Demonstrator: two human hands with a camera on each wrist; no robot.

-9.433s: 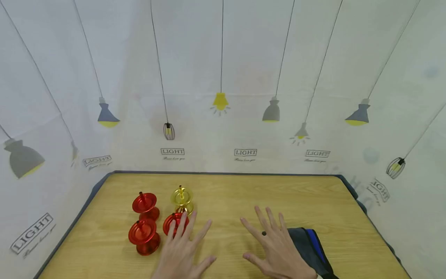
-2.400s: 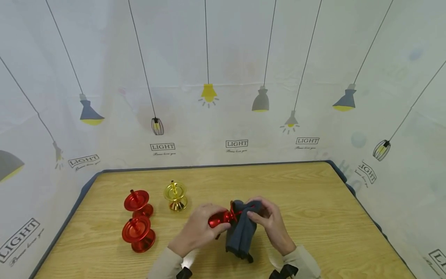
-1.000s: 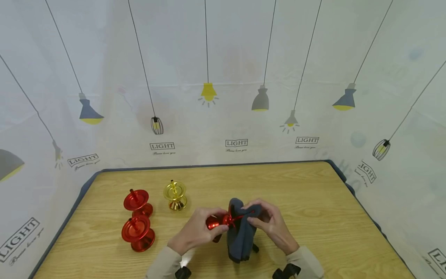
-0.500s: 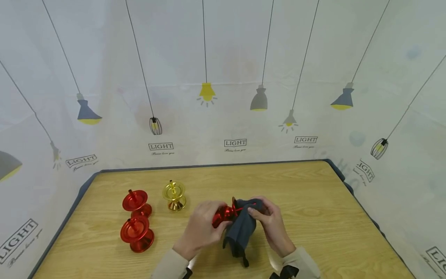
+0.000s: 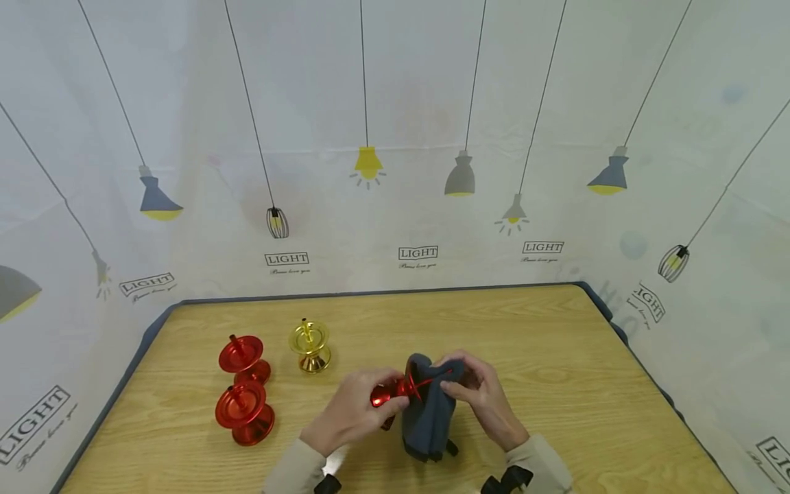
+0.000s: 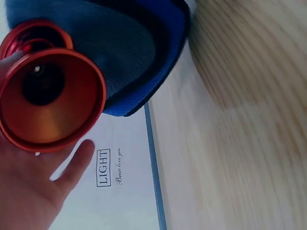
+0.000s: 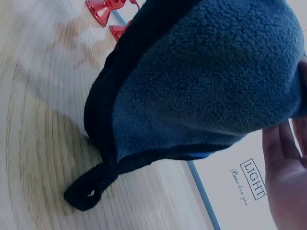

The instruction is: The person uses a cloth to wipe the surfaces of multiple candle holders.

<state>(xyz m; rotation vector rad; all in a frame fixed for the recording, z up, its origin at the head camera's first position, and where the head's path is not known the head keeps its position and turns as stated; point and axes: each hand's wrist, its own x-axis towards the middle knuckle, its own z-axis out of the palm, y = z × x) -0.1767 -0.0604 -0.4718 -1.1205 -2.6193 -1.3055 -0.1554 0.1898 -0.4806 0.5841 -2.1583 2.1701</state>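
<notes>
We see the left hand [image 5: 352,415] curled round a red metal candle holder [image 5: 387,394], held above the front middle of the bench [image 5: 555,384]. The holder lies on its side: its long axis runs roughly level, left to right, with the flared base toward the left hand and the spiked top end pointing right into the cloth. The left wrist view looks straight into the hollow underside of that base [image 6: 48,96]. The right hand [image 5: 481,398] pinches a dark grey fleece cloth [image 5: 428,412] with a blue edge against the holder's top end; the cloth hangs down, and its black loop tag [image 7: 86,191] touches the wood.

The bench is light wood grain with a dark blue rim. To the left stand two more red holders [image 5: 243,391] and a gold one [image 5: 310,346], all upright. White sheeting [image 5: 395,103] printed with hanging lamps and the word LIGHT walls in three sides.
</notes>
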